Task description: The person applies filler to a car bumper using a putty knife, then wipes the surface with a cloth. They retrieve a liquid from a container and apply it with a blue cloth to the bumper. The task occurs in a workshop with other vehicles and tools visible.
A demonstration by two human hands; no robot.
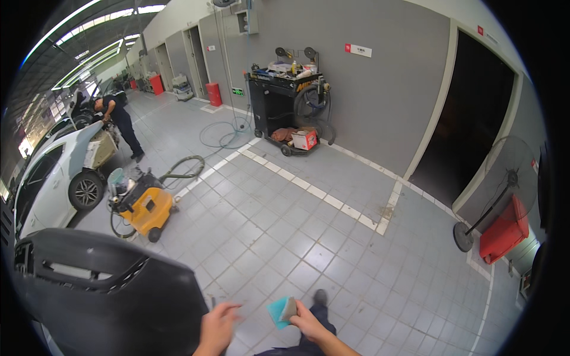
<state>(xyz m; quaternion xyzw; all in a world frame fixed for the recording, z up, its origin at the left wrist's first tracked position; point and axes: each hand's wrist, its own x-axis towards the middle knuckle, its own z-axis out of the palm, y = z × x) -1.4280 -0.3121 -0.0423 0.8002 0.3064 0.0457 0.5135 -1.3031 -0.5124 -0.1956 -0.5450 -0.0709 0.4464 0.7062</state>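
Low in the view, my right hand (306, 322) grips a folded teal-and-grey pad (279, 311) between thumb and fingers. The teal side faces left and the grey part lies against my fingertips. My left hand (218, 325) is empty, its fingers apart and slightly smeared by motion. It is beside the right edge of a large matte black car body panel (113, 296), which has a long slot near its far side. Whether the left hand touches the panel I cannot tell.
A yellow-and-black wheeled machine (148, 210) with a hose stands beyond the panel. Further left, a person (122, 121) bends over a white car (50, 178). A black tool cart (270, 104) stands by the grey wall. At right are a fan (493, 207) and red bin (504, 234).
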